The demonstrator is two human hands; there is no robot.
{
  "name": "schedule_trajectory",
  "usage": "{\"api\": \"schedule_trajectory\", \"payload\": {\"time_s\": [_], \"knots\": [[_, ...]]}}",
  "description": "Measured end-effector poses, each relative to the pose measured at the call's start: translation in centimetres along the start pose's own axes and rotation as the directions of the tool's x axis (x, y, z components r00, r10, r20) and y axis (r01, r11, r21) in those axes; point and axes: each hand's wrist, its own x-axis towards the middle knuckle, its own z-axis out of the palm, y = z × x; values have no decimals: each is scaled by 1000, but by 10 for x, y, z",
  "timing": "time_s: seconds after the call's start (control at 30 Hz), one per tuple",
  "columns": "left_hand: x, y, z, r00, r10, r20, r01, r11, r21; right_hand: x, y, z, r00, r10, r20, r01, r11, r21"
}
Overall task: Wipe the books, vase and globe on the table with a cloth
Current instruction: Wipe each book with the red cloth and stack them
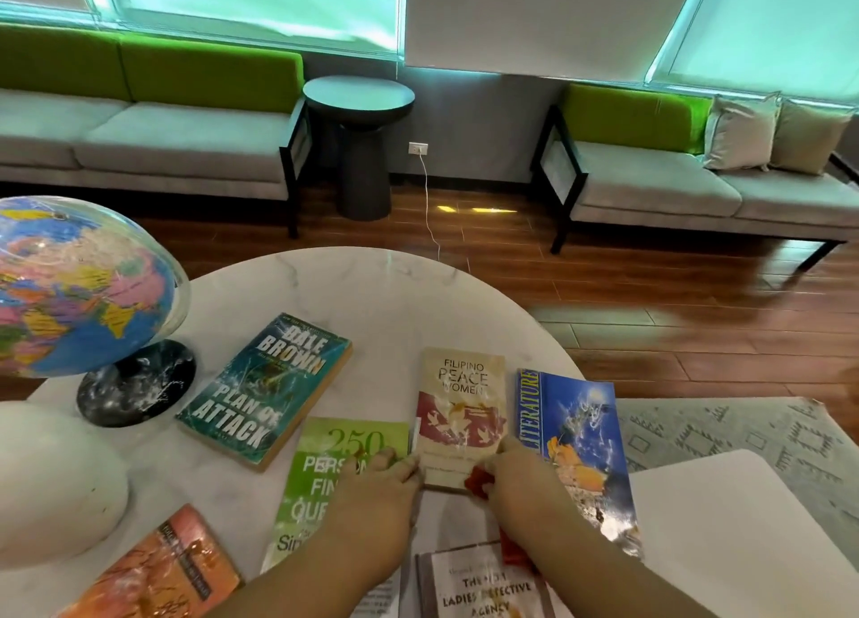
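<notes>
The cream and red "Filipino Peace Women" paperback (460, 413) lies flat on the round white marble table (372, 292). At its near edge, the right hand (516, 482) clutches a red cloth (479, 480); the left hand (376, 487) steadies its corner, fingers curled.

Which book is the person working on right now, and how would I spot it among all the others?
On the round white marble table, look at the near edge, where both hands meet. Between the green "250" book and the blue Literature book lies the cream book titled Filipino Peace Women. It alone has a red patch with white doves.
</notes>
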Motion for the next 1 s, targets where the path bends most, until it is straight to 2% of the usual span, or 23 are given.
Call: {"api": "schedule_trajectory", "payload": {"time_s": [0.17, 0.27, 0.33, 0.37, 0.43, 0.5, 0.6, 0.73, 0.83, 1.0], "knots": [[1, 1, -4, 1000, -4, 17, 4, 1000, -13, 13, -1, -6, 998, 62, -31, -63, 997, -52], [1, 2, -5, 1000, -12, 22, 13, 1000, -13, 9, -6, -6, 997, 37, 74, -32, 997, -65], [0, 2, -5, 1000, -12, 26, 12, 1000, -15, 5, 0, -17, 990, 42, 132, -46, 999, 23], [0, 2, -5, 1000, -10, 28, 10, 1000, -17, 4, 6, -25, 991, 69, 118, -82, 991, 102], [0, 2, -5, 1000, -9, 24, 9, 1000, -23, 4, 21, -38, 988, 144, 52, -153, 946, 286], [0, 2, -5, 1000, -14, 20, 14, 1000, -27, 9, 30, -44, 981, 192, -32, -169, 921, 350], [0, 2, -3, 999, -23, 36, 24, 999, -30, 20, 31, -39, 982, 120, -144, -93, 979, 179], [-1, 4, -4, 999, -26, 40, 28, 999, -43, 13, 14, -10, 1000, -25, 9, 26, 993, -114], [-1, 3, -5, 999, -25, 45, 27, 998, -49, 12, 12, -4, 997, -26, 75, 38, 987, -159], [-1, 3, -4, 999, -21, 43, 23, 999, -41, 17, 10, -7, 997, -9, 73, 25, 974, -223]]}}
